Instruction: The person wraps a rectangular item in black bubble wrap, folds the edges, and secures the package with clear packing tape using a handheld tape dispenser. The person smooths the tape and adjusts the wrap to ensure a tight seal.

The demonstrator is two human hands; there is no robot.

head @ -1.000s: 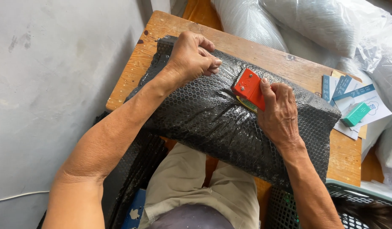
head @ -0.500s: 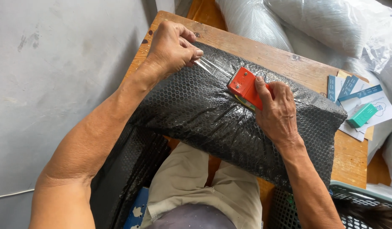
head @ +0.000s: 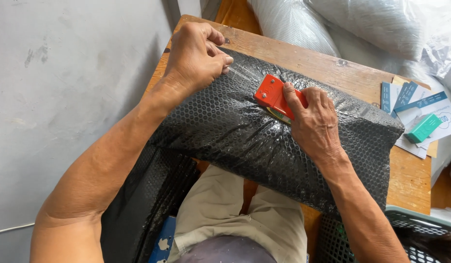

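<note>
A parcel wrapped in black bubble wrap (head: pixel 245 141) lies across a wooden table (head: pixel 303 61). My right hand (head: pixel 313 124) grips a red tape dispenser (head: pixel 271 92) and presses it on the top of the parcel. A strip of clear tape (head: pixel 242 73) runs from the dispenser to my left hand (head: pixel 196 56). The fingers of that hand pinch the tape's end at the parcel's far left edge.
Blue and white paper slips (head: pixel 410 104) and a small green box (head: pixel 422 127) lie at the table's right end. Clear plastic bags (head: pixel 371 24) pile up behind the table. A dark plastic basket (head: pixel 420 238) sits at lower right, a grey wall (head: pixel 64 73) on the left.
My right hand has slid the red dispenser leftward along the parcel toward my left hand. The left hand has stayed at the far left edge, holding the tape's end.
</note>
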